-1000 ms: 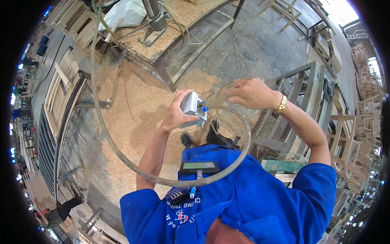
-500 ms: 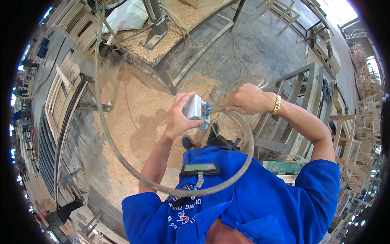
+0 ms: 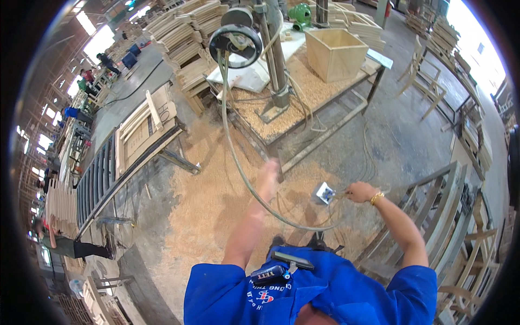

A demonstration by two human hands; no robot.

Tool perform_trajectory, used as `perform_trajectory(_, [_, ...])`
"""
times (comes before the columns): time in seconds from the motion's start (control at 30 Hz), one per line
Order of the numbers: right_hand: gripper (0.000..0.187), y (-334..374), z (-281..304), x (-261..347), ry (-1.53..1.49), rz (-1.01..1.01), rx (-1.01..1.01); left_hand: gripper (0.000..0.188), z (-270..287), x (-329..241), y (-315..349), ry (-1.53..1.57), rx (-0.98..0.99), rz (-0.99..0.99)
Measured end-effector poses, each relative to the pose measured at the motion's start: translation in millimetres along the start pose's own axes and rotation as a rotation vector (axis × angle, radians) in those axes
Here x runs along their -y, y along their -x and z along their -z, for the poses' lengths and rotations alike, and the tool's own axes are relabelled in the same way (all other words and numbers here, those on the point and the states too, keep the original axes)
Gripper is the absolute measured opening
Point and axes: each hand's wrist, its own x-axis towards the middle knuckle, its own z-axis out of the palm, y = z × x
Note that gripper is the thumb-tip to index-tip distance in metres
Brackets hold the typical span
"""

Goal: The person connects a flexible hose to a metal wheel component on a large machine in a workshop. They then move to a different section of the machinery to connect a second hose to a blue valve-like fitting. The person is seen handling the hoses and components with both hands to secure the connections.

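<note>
Open wooden crate stands on the sawdust-covered machine table, far beyond both hands. Grey air hose loops past the left hand; finger state cannot be told, blurred. Right hand fingers pinch the line just beside the small grey metal tool.

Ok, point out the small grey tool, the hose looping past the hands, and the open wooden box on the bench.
Small grey tool (image 3: pixel 324 193), head view, on its square face.
Hose (image 3: pixel 232 142), head view, on its long curve below the handwheel.
Wooden box (image 3: pixel 337 53), head view, on its front wall.
</note>
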Motion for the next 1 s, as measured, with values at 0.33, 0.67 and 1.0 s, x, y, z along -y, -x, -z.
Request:
perform_trajectory(0.33, [0.025, -78, -65, -15, -0.051, -0.360, -0.065, 0.026, 24, -292, -127, -0.286, -0.167, -0.452])
perform_trajectory(0.67, [0.042, -119, 159, 137, -0.771, -0.011, -0.982, 0.022, 38, -256, -156, -0.419, -0.180, -0.541])
perform_trajectory(1.0, [0.038, -130, 288, 275, -1.114, 0.266, -0.691, 0.026, 1, -200, -92, 0.002, -0.164, -0.442])
